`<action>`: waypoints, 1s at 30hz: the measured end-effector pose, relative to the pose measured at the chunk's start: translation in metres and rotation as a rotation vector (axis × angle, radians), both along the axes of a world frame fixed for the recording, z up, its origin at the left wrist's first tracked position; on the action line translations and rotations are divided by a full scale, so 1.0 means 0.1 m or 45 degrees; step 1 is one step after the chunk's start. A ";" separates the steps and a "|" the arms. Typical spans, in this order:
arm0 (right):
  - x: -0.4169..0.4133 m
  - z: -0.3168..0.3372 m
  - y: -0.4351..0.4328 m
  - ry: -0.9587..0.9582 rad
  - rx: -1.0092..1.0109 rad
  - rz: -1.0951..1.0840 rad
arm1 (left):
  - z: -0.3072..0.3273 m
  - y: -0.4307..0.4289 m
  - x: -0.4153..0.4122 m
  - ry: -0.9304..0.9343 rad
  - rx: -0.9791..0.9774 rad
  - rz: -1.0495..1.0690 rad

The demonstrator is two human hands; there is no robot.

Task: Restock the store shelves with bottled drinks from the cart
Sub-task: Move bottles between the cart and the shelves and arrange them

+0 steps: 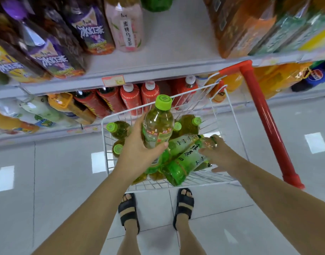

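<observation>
A white wire cart [229, 115] with a red handle [263, 115] stands in front of me, holding several green tea bottles with green caps. My left hand [139, 150] grips one upright green tea bottle [158, 124] above the cart, thumb across its label. My right hand [218, 153] reaches into the cart and its fingers rest on a lying green tea bottle [185, 161]; whether they curl round it is not plain. Above, the white shelf [176, 52] has a bare gap between a pink peach tea bottle [125, 26] and orange bottles [244, 28].
Purple iced tea bottles [53, 52] fill the shelf's left side. The lower shelf holds red-labelled bottles [132, 98] and orange drinks [275, 80]. A price tag [113, 80] sits on the shelf edge. My sandalled feet [156, 207] stand on the pale tiled floor.
</observation>
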State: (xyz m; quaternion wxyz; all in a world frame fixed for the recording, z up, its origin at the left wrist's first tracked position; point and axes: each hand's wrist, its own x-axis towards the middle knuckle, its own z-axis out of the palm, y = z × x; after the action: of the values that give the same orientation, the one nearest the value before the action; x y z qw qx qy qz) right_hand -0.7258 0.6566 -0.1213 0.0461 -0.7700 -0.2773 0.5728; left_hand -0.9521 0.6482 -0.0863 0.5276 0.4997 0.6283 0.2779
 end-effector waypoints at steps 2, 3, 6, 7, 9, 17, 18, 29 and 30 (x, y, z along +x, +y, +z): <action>-0.10 -0.30 -0.10 -0.011 0.000 -0.248 | -0.07 -0.07 0.07 0.022 -0.020 0.072; -0.17 -0.41 -0.14 -0.021 0.012 -0.343 | -0.09 -0.10 0.10 0.035 -0.020 0.101; -0.36 -0.64 -0.20 -0.140 0.124 -0.528 | -0.15 -0.18 0.15 0.042 -0.006 0.141; -0.40 -0.68 -0.21 -0.170 0.150 -0.568 | -0.19 -0.22 0.15 0.034 -0.009 0.155; -0.43 -0.74 -0.22 -0.177 0.183 -0.641 | -0.26 -0.30 0.15 0.026 -0.036 0.199; -0.35 -0.23 -0.25 0.155 0.295 -0.778 | -0.07 -0.47 0.15 -0.003 -0.022 0.282; -0.34 -0.03 -0.23 0.217 0.335 -0.755 | 0.06 -0.46 0.15 -0.013 -0.005 0.268; -0.33 2.44 0.11 0.359 1.183 -0.210 | 2.26 0.07 0.18 0.060 0.565 -0.063; -0.30 2.64 0.12 0.365 1.234 -0.201 | 2.44 0.10 0.20 0.068 0.620 -0.093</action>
State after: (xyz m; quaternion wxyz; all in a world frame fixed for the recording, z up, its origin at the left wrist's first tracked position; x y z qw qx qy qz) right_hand -0.7561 0.6689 0.1427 0.4785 -0.5924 -0.4432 0.4729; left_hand -0.9322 0.6579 0.1572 0.3845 0.6416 0.5381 0.3886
